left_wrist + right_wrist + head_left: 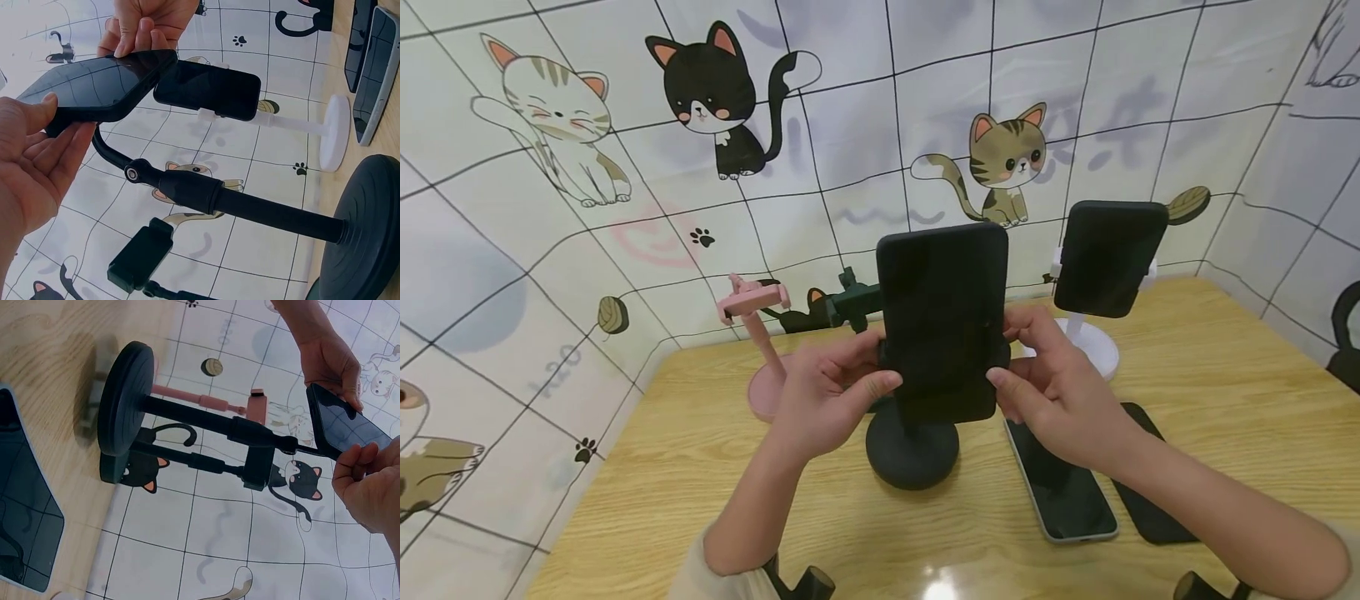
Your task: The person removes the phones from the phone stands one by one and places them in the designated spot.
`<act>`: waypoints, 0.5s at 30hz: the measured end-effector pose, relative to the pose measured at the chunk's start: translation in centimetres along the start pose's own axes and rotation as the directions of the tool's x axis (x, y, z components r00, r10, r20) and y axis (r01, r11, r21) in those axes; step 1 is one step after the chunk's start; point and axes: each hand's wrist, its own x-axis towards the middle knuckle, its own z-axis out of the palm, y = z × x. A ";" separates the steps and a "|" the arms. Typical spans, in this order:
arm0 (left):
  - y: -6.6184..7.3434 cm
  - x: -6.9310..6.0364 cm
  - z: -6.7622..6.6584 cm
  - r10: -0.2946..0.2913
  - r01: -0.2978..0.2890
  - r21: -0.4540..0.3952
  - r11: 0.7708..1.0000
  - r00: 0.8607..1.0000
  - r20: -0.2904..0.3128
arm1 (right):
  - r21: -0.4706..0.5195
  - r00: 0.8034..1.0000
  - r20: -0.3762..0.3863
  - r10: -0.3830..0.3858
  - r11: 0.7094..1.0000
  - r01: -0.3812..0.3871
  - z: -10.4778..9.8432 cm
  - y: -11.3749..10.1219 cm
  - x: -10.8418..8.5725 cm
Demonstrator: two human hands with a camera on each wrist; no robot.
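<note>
A black smartphone (943, 325) stands upright at the head of a black phone stand, whose round base (912, 450) rests on the table. My left hand (831, 392) pinches the phone's left edge, thumb in front and fingers behind. On the opposite edge, my right hand (1063, 392) holds it the same way, its thumb near the lower corner. In the left wrist view the stand's pole (275, 215) and bent neck lead up behind the phone. The phone hides most of the stand's clamp.
Behind stand a pink phone stand (763, 350) and a dark green one (853, 302). A white stand (1101, 346) at right carries another phone (1111, 258). Two phones lie near my right forearm, one silver-edged (1063, 492), one black (1157, 500). A cat-print sheet (850, 100) hangs behind the table.
</note>
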 end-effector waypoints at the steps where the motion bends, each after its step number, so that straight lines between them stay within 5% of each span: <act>1: -0.1 -0.1 0.0 -0.001 0.001 -0.004 1.000 1.000 -0.002 | 0.005 1.000 0.006 0.007 1.000 -0.007 0.1 0.0 0.0; 15: -0.7 -1.5 -0.1 0.001 0.000 -0.024 1.000 0.999 0.035 | 0.031 0.996 0.058 0.068 0.997 -0.070 0.8 0.5 -0.9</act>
